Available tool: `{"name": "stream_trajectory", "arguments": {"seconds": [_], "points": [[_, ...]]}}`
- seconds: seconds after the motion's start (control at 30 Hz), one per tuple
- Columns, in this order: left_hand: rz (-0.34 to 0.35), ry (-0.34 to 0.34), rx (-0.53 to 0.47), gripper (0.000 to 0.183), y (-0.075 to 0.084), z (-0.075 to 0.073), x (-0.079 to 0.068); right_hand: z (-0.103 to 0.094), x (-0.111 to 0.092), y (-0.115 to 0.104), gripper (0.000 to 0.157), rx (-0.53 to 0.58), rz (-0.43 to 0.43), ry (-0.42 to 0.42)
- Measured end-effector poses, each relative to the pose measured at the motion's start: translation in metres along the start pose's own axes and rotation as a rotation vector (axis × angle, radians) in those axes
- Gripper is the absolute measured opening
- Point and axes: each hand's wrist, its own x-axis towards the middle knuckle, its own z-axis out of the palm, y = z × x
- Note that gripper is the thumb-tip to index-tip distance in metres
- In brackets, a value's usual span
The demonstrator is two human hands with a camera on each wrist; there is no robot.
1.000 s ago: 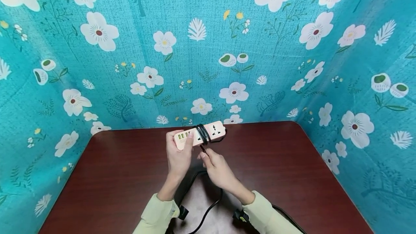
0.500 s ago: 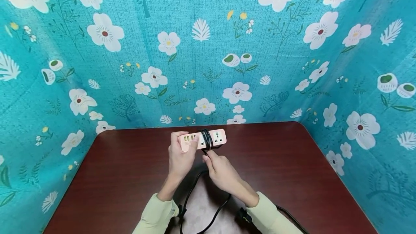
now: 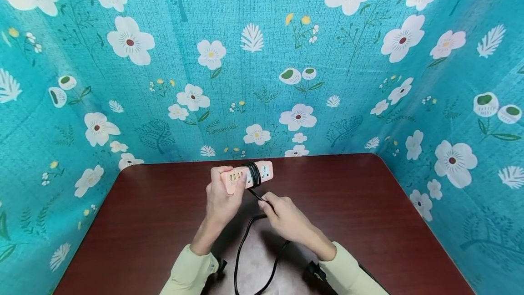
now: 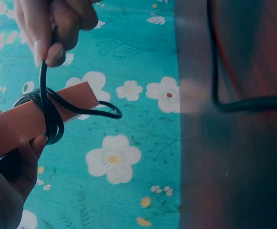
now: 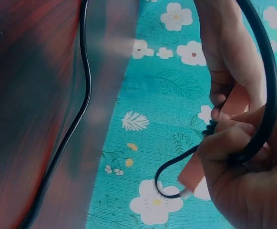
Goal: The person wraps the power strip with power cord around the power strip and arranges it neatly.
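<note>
A pink power strip (image 3: 266,170) with sockets and USB ports is held up above the table by my left hand (image 3: 223,199), thumb across its face and fingers behind. Several turns of black cord (image 3: 254,174) wrap round its middle. My right hand (image 3: 288,217) pinches the cord a little below and to the right of the strip, and a taut stretch runs between them. In the left wrist view, the cord (image 4: 43,86) rises from the wraps to the right fingertips, and a small loop leaves the strip's end. The right wrist view shows the cord (image 5: 271,86) curving out of the right hand.
The dark red-brown table (image 3: 163,222) lies below both hands. A slack loop of cord (image 3: 236,258) hangs toward the near edge, and more cord passes by the right sleeve (image 3: 348,267). A teal floral cloth (image 3: 254,81) stands behind the table and along its sides.
The right hand first rose close to the strip, then drew the cord down and right away from it. The left hand has tilted the strip and shifted it slightly left.
</note>
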Motion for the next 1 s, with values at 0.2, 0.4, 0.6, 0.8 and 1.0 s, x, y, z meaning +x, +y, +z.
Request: {"name": "stream_trajectory", "arguments": {"seconds": [0.2, 0.4, 0.6, 0.8, 1.0], "points": [[0.085, 0.01, 0.085, 0.049, 0.004, -0.004, 0.006, -0.006, -0.002, 0.004, 0.019, 0.066, 0.003, -0.02], [0.202, 0.019, 0.147, 0.049, 0.005, -0.006, 0.007, -0.004, -0.006, 0.015, 0.024, 0.222, 0.096, -0.104], [0.246, 0.056, 0.159, 0.049, 0.004, -0.01, 0.015, -0.009, -0.008, 0.024, 0.028, 0.977, 0.346, -0.286], [0.265, 0.093, 0.197, 0.05, 0.004, -0.016, 0.023, -0.016, -0.011, 0.028, 0.019, 1.416, 0.303, -0.437], [0.274, 0.065, 0.226, 0.05, 0.002, -0.019, 0.022, -0.019, -0.011, 0.019, 0.021, 1.325, 0.335, -0.355]]}}
